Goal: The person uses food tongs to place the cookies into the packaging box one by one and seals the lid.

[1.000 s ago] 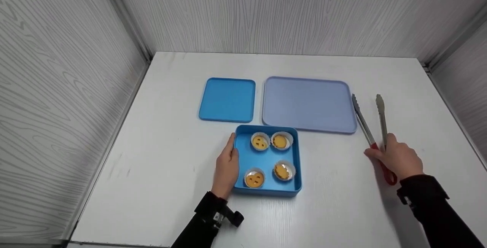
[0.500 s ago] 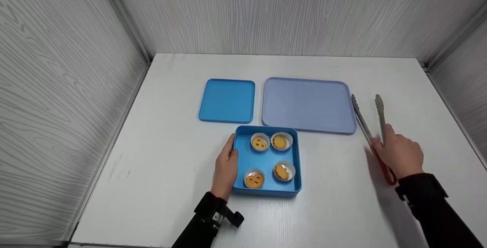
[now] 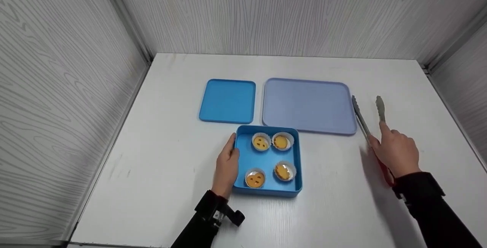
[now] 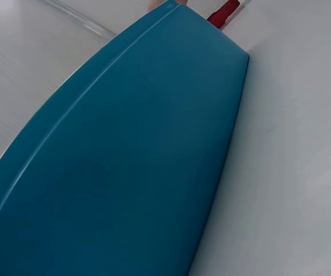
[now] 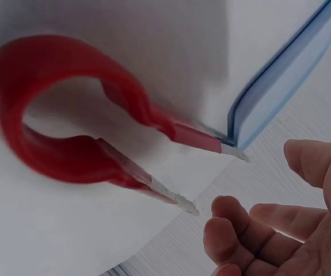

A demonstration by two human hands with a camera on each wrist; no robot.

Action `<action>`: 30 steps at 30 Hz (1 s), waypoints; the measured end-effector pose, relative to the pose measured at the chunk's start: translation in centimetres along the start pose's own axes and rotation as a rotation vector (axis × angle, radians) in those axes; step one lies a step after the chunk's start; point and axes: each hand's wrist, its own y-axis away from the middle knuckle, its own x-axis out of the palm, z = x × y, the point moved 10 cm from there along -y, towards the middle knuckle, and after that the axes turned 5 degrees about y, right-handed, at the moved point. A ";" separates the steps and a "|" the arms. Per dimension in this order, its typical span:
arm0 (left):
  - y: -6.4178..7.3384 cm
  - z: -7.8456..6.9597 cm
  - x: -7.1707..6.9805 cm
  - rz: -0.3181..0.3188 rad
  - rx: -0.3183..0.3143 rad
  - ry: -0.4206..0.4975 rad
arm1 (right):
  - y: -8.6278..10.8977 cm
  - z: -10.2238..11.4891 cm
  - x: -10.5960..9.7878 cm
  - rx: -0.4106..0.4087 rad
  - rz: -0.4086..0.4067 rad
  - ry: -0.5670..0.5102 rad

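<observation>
A square blue box (image 3: 262, 160) sits on the table, holding several yellow cookies (image 3: 255, 180) in white paper cups (image 3: 289, 167). My left hand (image 3: 225, 170) lies along the box's left wall, fingers extended, thumb at the rim. The left wrist view shows the box's outer wall (image 4: 130, 138) but not that hand. Red-handled metal tongs (image 3: 361, 120) lie spread at the right. My right hand (image 3: 397, 151) is over them, covering part of the handle in the head view. In the right wrist view its loosely bent fingers (image 5: 269, 244) are apart from the red handle (image 5: 61, 54).
Behind the box, a flat blue tray (image 3: 228, 100) lies left of a larger lavender tray (image 3: 309, 105). One tong arm runs close to the lavender tray's right edge. Wood-grain panels (image 3: 266, 16) enclose the white table (image 3: 152, 164) at the back and sides.
My right hand has shifted forward and slightly left over the tongs, from the handle's side toward the metal arms. The tongs, the box and my left hand stay where they were.
</observation>
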 end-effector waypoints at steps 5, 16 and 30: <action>0.0 0.1 0.0 0.000 -0.003 -0.001 | -0.3 0.6 -0.1 -0.006 0.018 -0.007; -0.2 0.2 -0.1 -0.012 -0.014 -0.029 | -0.5 1.8 -0.4 -0.042 -0.001 -0.058; -0.5 0.5 -0.3 -0.007 -0.049 -0.003 | -0.4 2.9 0.0 -0.068 0.033 -0.064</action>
